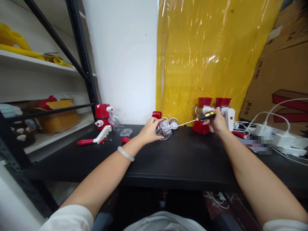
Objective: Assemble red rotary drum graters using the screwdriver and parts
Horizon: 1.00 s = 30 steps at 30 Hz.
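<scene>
- Fingers [154, 121] of the left hand [150, 131] curl around a clear part [166, 128], gripping it toward the back of a black table [180, 160]; whether it also rests on the tabletop, one cannot tell.
- The right hand [218, 122] wraps the black-and-yellow handle of a screwdriver [206, 115], its shaft slanting down and leftward to the clear part.
- The tip meets the right side of the part, the exact point of contact too small to tell.
- A pale bracelet [125, 154] circles the left wrist.
- Just behind the clear part sit a white-rimmed drum [173, 123] and a red piece [157, 114].
- At left, a crank [87, 141] with red grip and white arm lies in front of a red body [102, 111], a clear lid [126, 132] to its right.
- A red handle [125, 140] shows partly behind the left forearm.
- Two red machines [201, 127] stand upright beyond the right hand, before a hanging yellow sheet [204, 48].
- White adapters [284, 140] crowd the table's right end, near a carton [276, 73].
</scene>
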Tool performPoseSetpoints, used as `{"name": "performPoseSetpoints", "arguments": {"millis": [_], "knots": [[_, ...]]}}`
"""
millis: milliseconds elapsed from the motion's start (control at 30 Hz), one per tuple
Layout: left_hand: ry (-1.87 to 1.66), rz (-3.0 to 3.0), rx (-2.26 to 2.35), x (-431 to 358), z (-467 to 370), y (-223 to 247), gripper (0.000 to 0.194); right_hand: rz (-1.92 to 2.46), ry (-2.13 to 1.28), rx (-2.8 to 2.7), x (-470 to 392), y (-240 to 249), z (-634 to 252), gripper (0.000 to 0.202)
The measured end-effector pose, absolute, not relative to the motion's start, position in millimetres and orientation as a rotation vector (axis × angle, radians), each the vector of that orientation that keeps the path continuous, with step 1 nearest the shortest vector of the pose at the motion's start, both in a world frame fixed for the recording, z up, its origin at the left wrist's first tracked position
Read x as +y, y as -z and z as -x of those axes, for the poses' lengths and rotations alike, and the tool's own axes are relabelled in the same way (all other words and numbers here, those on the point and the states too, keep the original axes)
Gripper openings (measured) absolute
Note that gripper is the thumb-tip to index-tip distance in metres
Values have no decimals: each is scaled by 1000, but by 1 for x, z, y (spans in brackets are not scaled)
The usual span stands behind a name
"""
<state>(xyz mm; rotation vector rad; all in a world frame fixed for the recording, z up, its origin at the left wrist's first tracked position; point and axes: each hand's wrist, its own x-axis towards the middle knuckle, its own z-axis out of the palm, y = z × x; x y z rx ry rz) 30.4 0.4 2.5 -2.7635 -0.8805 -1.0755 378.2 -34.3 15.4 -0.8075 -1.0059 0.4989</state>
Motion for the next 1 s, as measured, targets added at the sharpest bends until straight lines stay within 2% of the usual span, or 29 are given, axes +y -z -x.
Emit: {"name": "performPoseSetpoints", "arguments": {"millis": [200,333,433,600,800,900,1000], "knots": [[1065,2754,-900,1,-31,-2,85,818,-603,-995,-39,-19,-376,19],[1058,2760,-905,-1,-30,-3,84,941,-422,-1002,-38,-16,-380,27],[1064,2762,-906,0,-30,-3,83,940,-488,-1003,-36,-16,-385,37],[1082,2765,-891,1,-30,-3,83,823,-643,-1019,-37,-17,-383,29],[1097,2770,-901,0,-29,-3,84,964,-381,-1031,-39,-16,-377,31],[1115,2775,-893,2,-28,-2,88,914,-500,-996,-40,-17,-377,33],[1146,2768,-889,5,-26,-1,95,847,-638,-991,-41,-20,-375,22]]}}
